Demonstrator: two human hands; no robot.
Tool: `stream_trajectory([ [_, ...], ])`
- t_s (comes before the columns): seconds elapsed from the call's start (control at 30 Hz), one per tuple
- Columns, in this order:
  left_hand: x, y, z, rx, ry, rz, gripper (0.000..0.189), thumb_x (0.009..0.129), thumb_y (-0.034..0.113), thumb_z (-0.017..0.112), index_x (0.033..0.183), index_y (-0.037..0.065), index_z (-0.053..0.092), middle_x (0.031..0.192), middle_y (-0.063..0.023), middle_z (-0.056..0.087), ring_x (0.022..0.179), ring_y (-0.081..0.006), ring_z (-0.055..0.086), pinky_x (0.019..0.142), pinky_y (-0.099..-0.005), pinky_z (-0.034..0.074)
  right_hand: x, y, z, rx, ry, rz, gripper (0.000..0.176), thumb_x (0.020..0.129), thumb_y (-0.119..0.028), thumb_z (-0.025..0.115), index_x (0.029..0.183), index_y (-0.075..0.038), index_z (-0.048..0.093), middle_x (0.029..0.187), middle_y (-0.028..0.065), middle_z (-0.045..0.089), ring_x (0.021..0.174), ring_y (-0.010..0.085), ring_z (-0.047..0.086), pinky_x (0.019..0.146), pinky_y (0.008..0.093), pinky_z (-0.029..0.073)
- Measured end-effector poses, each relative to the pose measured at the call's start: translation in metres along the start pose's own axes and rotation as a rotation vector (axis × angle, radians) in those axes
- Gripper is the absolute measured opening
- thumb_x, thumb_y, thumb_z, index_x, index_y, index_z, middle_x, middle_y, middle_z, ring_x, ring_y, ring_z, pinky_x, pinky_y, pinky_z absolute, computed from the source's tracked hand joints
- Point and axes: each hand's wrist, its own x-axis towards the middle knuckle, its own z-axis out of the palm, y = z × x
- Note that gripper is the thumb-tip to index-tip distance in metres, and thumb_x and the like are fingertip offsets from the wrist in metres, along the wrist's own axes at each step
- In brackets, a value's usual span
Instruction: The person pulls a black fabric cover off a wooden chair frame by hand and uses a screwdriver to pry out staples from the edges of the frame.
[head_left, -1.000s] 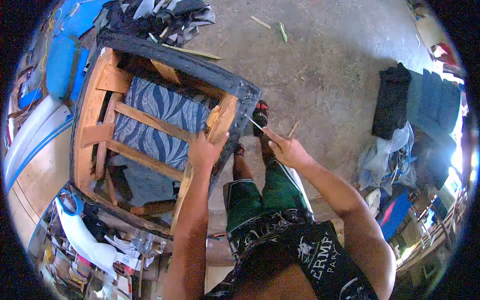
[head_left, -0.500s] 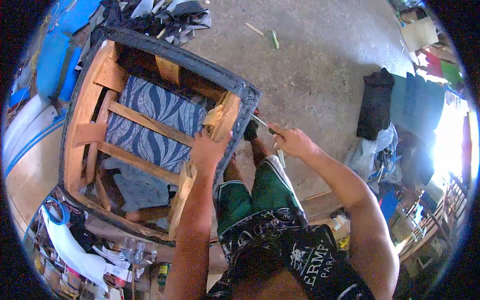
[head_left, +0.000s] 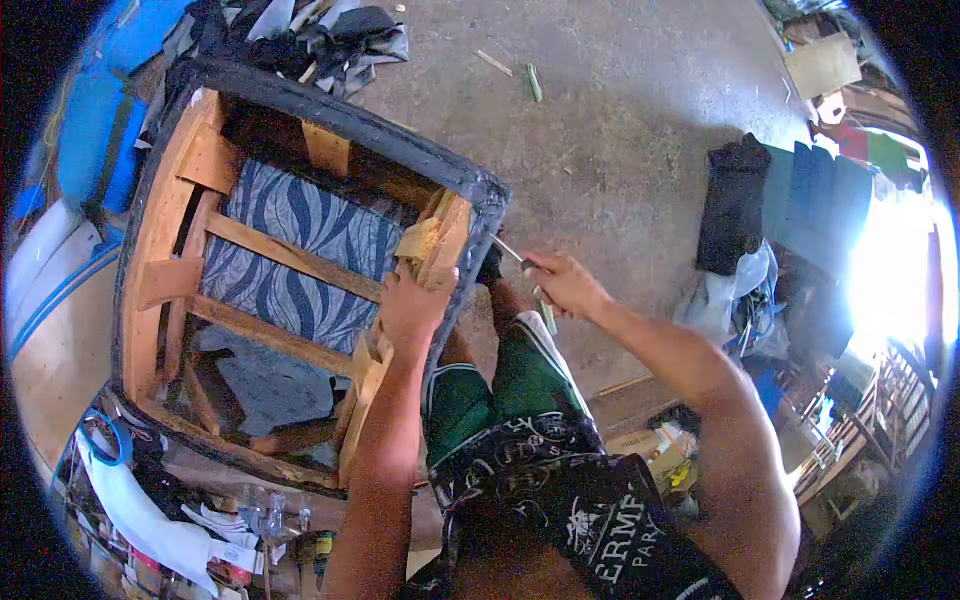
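Note:
A wooden furniture frame (head_left: 152, 283), edged with dark padded covering (head_left: 340, 118), lies in front of me at the left. My left hand (head_left: 413, 303) is wrapped over the wooden rail on its near right side. In my right hand (head_left: 568, 286) is a screwdriver (head_left: 510, 247), its thin shaft pointing up and left. The tip is right at the dark outer edge of the frame. A pale green strip (head_left: 547, 316) shows just below my right fingers. Grey fabric with a wavy pattern (head_left: 300, 215) shows behind the wooden slats (head_left: 295, 256).
Dark fabric scraps (head_left: 350, 40) are heaped beyond the frame. Blue foam-like pieces (head_left: 88, 150) stand at the left. A black cloth (head_left: 735, 205) lies on the concrete floor (head_left: 620, 130) at right, beside blue-grey sheets (head_left: 815, 205). Clutter including a white strip (head_left: 150, 505) fills the lower left.
The whole view has shifted slightly, so the scene sits a little further left. My right hand with the screwdriver has come slightly closer to the frame's edge. My left hand keeps its hold.

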Motion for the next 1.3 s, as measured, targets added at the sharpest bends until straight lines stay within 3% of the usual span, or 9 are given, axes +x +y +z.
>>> stream_trajectory([
  [0.1, 0.005, 0.004, -0.013, 0.021, 0.005, -0.002, 0.094, 0.074, 0.071, 0.064, 0.129, -0.005, 0.056, 0.123, -0.0311, 0.058, 0.112, -0.0449, 0.058, 0.095, -0.0478, 0.049, 0.012, -0.003, -0.006, -0.072, 0.002, -0.076, 0.043, 0.094, -0.029, 0.053, 0.136, -0.023, 0.056, 0.088, 0.0248, 0.068, 0.076, 0.042, 0.068, 0.07, 0.0499, 0.055],
  [0.2, 0.001, 0.0, 0.0, 0.012, 0.014, 0.015, 0.091, 0.075, 0.071, 0.064, 0.125, -0.004, 0.057, 0.116, -0.0287, 0.06, 0.107, -0.0441, 0.06, 0.09, -0.0489, 0.051, 0.019, 0.019, -0.006, -0.595, 0.079, -0.384, 0.045, 0.095, -0.031, 0.054, 0.14, -0.023, 0.052, 0.088, 0.0262, 0.068, 0.076, 0.0408, 0.069, 0.07, 0.0479, 0.055],
  [0.3, -0.002, 0.008, -0.007, 0.062, 0.131, 0.039, 0.086, 0.076, 0.071, 0.063, 0.115, -0.005, 0.06, 0.104, -0.0252, 0.062, 0.097, -0.0427, 0.063, 0.08, -0.0489, 0.054, 0.017, 0.052, 0.069, -0.167, 0.195, -0.239, 0.05, 0.095, -0.028, 0.055, 0.144, -0.025, 0.047, 0.095, 0.0274, 0.068, 0.086, 0.0406, 0.069, 0.077, 0.0452, 0.054],
  [0.37, -0.002, 0.006, -0.003, 0.098, 0.142, 0.06, 0.085, 0.076, 0.072, 0.063, 0.111, -0.006, 0.061, 0.1, -0.0241, 0.062, 0.094, -0.0425, 0.064, 0.076, -0.0489, 0.055, 0.046, 0.084, 0.124, 0.207, 0.497, -0.472, 0.053, 0.095, -0.026, 0.058, 0.146, -0.025, 0.044, 0.106, 0.0276, 0.066, 0.098, 0.0427, 0.067, 0.085, 0.043, 0.053],
  [0.4, -0.003, 0.007, -0.004, 0.109, 0.143, 0.062, 0.085, 0.076, 0.072, 0.063, 0.111, -0.006, 0.061, 0.1, -0.0241, 0.062, 0.094, -0.0425, 0.064, 0.076, -0.0489, 0.055, 0.044, 0.073, 0.124, 0.282, 0.314, -0.249, 0.055, 0.094, -0.024, 0.059, 0.147, -0.028, 0.043, 0.11, 0.0269, 0.066, 0.105, 0.042, 0.065, 0.089, 0.0402, 0.051],
  [0.5, -0.002, 0.002, -0.008, 0.112, 0.092, 0.048, 0.087, 0.076, 0.073, 0.063, 0.111, -0.007, 0.061, 0.101, -0.0244, 0.062, 0.094, -0.0428, 0.064, 0.076, -0.0497, 0.055, 0.042, 0.067, 0.12, 0.319, 0.432, -0.347, 0.047, 0.096, -0.028, 0.059, 0.142, -0.027, 0.05, 0.108, 0.0284, 0.066, 0.102, 0.0378, 0.067, 0.083, 0.042, 0.054],
  [0.67, 0.003, 0.002, 0.001, 0.099, 0.016, 0.001, 0.091, 0.075, 0.076, 0.06, 0.118, -0.005, 0.06, 0.108, -0.0271, 0.063, 0.094, -0.0438, 0.065, 0.078, -0.0509, 0.054, 0.014, 0.076, 0.07, -0.053, 0.337, -0.361, 0.046, 0.097, -0.032, 0.054, 0.142, -0.035, 0.045, 0.081, 0.0267, 0.066, 0.075, 0.0477, 0.064, 0.069, 0.0535, 0.054],
  [1.17, 0.001, -0.004, -0.001, 0.032, 0.076, 0.02, 0.095, 0.074, 0.078, 0.06, 0.117, -0.007, 0.06, 0.103, -0.0285, 0.066, 0.095, -0.0462, 0.065, 0.081, -0.0527, 0.052, 0.01, 0.046, 0.045, -0.205, 0.256, -0.31, 0.045, 0.097, -0.032, 0.052, 0.142, -0.029, 0.048, 0.085, 0.026, 0.068, 0.077, 0.0451, 0.067, 0.073, 0.0527, 0.055],
  [1.3, 0.002, 0.0, -0.008, 0.039, -0.02, -0.022, 0.101, 0.074, 0.079, 0.058, 0.125, -0.008, 0.056, 0.121, -0.0324, 0.059, 0.107, -0.0455, 0.061, 0.089, -0.0494, 0.052, 0.011, 0.049, 0.044, -0.18, 0.259, -0.331, 0.044, 0.097, -0.033, 0.052, 0.141, -0.027, 0.049, 0.087, 0.0269, 0.067, 0.079, 0.0449, 0.067, 0.074, 0.0525, 0.055],
])
